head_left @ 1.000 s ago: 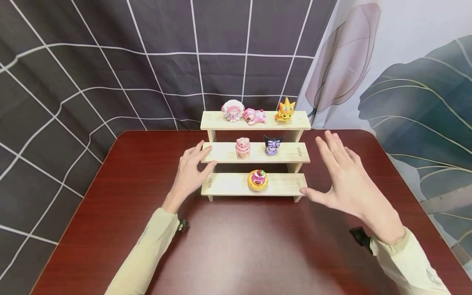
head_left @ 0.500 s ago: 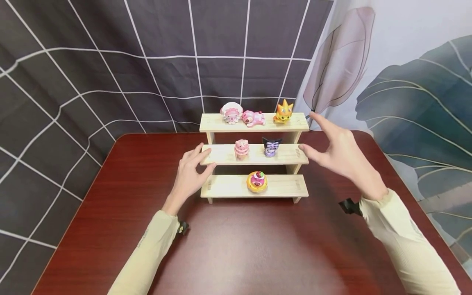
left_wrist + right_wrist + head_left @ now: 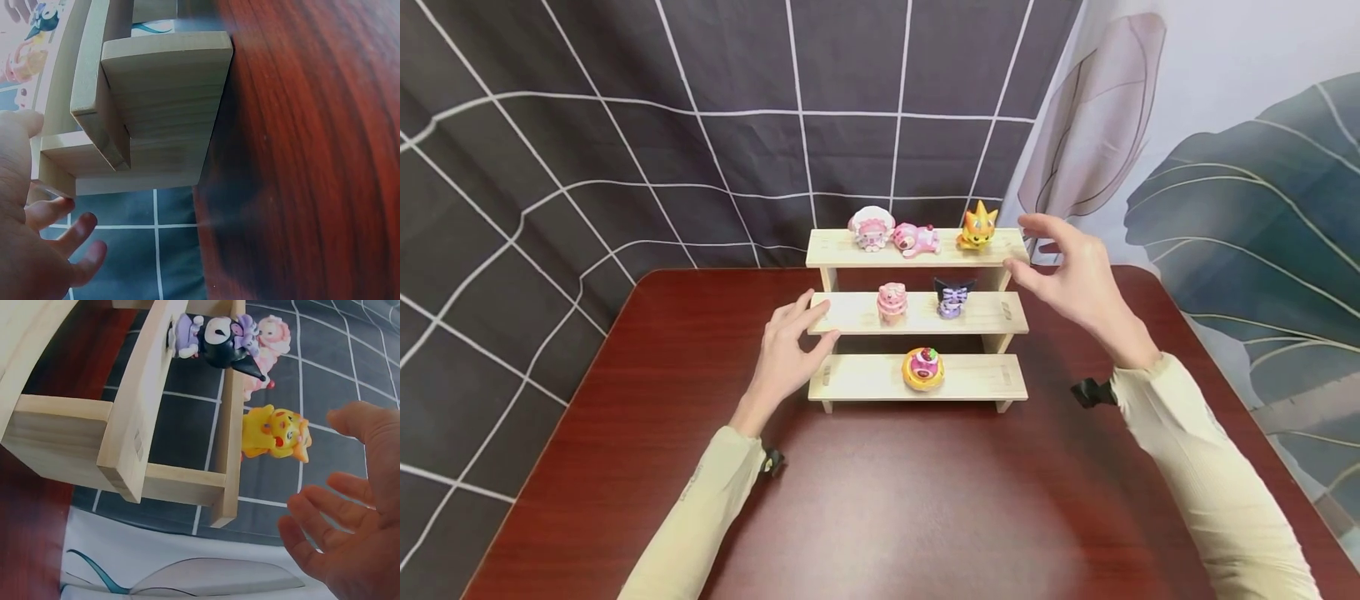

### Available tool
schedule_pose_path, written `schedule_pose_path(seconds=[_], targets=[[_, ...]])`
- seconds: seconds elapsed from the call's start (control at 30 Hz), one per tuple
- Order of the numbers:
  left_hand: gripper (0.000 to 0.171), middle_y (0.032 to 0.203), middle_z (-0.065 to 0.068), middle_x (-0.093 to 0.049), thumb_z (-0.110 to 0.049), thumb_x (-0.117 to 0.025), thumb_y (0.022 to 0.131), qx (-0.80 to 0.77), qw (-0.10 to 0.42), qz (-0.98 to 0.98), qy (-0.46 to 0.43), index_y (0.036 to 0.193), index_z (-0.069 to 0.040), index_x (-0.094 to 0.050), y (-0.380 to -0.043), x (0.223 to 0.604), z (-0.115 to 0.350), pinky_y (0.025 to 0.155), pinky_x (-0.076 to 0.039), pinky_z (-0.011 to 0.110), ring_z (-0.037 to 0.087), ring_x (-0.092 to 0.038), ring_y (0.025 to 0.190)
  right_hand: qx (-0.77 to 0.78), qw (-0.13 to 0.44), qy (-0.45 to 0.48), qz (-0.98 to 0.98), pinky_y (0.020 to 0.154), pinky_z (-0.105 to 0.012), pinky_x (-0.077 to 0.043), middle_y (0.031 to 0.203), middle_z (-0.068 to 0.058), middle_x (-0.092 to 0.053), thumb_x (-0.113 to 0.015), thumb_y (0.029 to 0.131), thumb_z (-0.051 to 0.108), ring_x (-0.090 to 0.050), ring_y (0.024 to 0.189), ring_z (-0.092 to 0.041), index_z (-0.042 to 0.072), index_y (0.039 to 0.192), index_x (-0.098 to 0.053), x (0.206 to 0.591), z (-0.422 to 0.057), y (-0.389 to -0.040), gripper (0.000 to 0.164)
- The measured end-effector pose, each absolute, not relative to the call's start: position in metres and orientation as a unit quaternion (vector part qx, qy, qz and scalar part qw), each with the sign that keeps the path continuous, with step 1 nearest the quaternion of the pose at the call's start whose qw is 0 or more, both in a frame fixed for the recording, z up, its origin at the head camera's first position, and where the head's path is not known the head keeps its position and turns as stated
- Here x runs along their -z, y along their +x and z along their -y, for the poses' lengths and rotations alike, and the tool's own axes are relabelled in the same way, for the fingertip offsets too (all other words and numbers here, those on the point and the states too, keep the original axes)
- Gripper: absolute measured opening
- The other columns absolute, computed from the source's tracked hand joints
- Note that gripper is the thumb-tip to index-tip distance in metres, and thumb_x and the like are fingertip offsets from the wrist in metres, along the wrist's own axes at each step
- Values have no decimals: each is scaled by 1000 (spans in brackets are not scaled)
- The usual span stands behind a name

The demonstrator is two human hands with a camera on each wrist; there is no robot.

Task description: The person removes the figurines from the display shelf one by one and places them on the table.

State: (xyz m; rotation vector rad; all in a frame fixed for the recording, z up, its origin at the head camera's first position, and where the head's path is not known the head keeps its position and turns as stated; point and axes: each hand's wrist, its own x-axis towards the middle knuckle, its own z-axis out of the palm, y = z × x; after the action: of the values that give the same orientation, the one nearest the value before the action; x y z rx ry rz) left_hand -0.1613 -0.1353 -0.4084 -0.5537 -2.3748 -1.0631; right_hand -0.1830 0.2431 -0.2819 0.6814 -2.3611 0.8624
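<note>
Can make out no legible word, number, brand or sign in the head, left wrist or right wrist view. Only lettering-like trace: a small dark print mark (image 3: 691, 482) on the pale yellow-green left sleeve (image 3: 706, 500), in the head view. Runs lengthwise along the forearm, near the sleeve's outer edge, below the cuff. Too small and blurred to read; cannot tell letters from logo.
</note>
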Motion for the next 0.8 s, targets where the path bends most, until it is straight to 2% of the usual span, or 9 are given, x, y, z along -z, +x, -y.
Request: schedule_pose_path(seconds=[0.13, 0.3, 0.6, 0.8], targets=[[45, 142, 19, -54, -20, -79, 86, 387, 234, 868, -203, 128, -6, -69, -162, 408, 136, 98, -35, 60, 39, -52, 119, -342, 264, 244, 868, 81, -13, -46, 116, -16, -69, -79, 78, -2, -64, 98, -25, -6, 125, -63, 283, -241, -191, 49], [46, 142, 19, -54, -20, -79, 86, 388, 235, 868, -201, 128, -6, -69, -161, 409, 136, 98, -35, 60, 39, -52, 118, -355, 237, 240, 872, 81, -12, -45, 121, -18, -65, -78, 80, -1, -65, 102, -32, -5, 127, -61, 282, -237, -199, 50], [45, 141, 18, -55, -19, -80, 85, 395, 243, 862, -205, 128, -7, -69, -163, 410, 136, 97, -37, 58, 39, -53, 118, -365, 199, 247, 875, 82, -17, -47, 127, -17, -61, -76, 83, 0, -62, 111, -31, -4, 131, -58, 277, -231, -214, 51], [45, 141, 19, -56, -18, -80, 85, 399, 239, 861, -205, 128, -6, -69, -163, 409, 137, 94, -39, 56, 38, -53, 115, -375, 174, 251, 875, 85, -26, -50, 128, -20, -59, -75, 84, -2, -60, 113, -35, -5, 133, -57, 276, -227, -220, 52]])
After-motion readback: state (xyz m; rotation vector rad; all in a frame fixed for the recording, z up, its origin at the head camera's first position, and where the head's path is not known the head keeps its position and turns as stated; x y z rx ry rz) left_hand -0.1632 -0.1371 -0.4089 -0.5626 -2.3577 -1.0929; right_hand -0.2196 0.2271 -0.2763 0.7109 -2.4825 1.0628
